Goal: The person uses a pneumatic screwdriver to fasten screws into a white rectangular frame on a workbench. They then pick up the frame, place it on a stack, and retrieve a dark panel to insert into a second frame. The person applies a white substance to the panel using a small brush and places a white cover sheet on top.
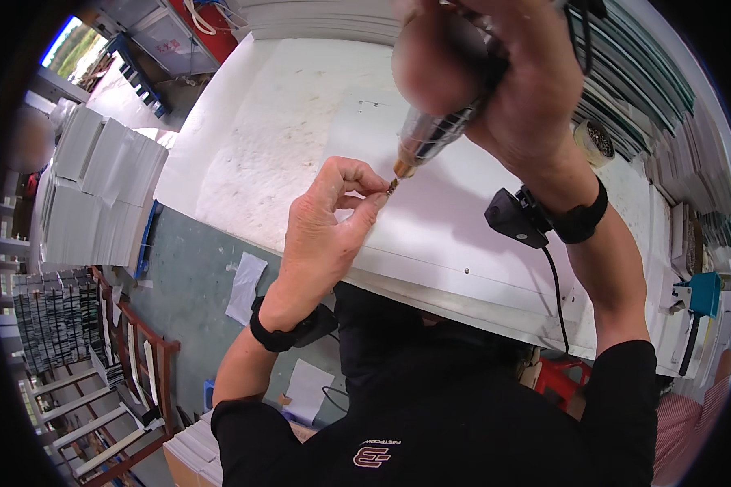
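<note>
A white-topped table point(256, 122) bears a flat white panel point(479, 235) and a round tub point(585, 148).

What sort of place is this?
Likely a workshop or small factory: the right hand grips a clear-bodied handheld driver with a brass-coloured nose over a broad white worktable, with tall stacks of flat white boards at left.

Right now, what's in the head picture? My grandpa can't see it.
The right hand grips a tool with a brass-coloured nose; the left hand pinches a small metal piece just beyond it, over a white surface.
</note>
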Motion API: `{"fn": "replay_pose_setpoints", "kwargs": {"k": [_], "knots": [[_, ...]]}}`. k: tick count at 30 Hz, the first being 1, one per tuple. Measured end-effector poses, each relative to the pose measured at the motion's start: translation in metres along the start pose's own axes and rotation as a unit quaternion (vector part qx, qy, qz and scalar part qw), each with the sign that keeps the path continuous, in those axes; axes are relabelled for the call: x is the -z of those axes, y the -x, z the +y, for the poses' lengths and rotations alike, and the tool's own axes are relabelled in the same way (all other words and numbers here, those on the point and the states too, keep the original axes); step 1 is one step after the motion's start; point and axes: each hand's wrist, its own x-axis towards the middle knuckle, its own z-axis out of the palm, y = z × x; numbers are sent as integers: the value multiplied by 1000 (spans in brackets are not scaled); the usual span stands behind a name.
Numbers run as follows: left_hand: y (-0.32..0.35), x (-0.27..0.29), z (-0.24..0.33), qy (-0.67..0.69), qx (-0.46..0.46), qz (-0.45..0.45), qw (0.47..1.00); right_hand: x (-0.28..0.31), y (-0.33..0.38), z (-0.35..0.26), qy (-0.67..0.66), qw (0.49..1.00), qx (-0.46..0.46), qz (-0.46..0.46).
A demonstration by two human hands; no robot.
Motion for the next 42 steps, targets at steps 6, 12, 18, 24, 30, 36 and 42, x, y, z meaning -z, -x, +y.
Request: {"fn": "replay_pose_setpoints", "kwargs": {"k": [6, 12, 18, 24, 30, 36, 42], "knots": [[-28, 40, -12, -138, -1, -23, 990, -21, -25, 54, 33, 998, 18, -50], [-37, 49, -23, -165, 17, -17, 986, -13, -37, 80, 58, 997, 14, -57], [-36, 50, -29, -142, 6, -5, 990, -12, -39, 85, 46, 998, -9, -52], [-24, 49, -27, -212, -30, 3, 977, -7, -43, 93, 56, 997, -32, -41], [-7, 54, -27, -368, -197, -41, 908, -18, -38, 87, 62, 995, -45, -59], [-7, 54, -30, -390, -213, -45, 895, -15, -46, 101, 77, 992, -22, -101], [-8, 53, -28, -394, -226, -51, 889, -10, -36, 85, 76, 988, -43, -128]]}}
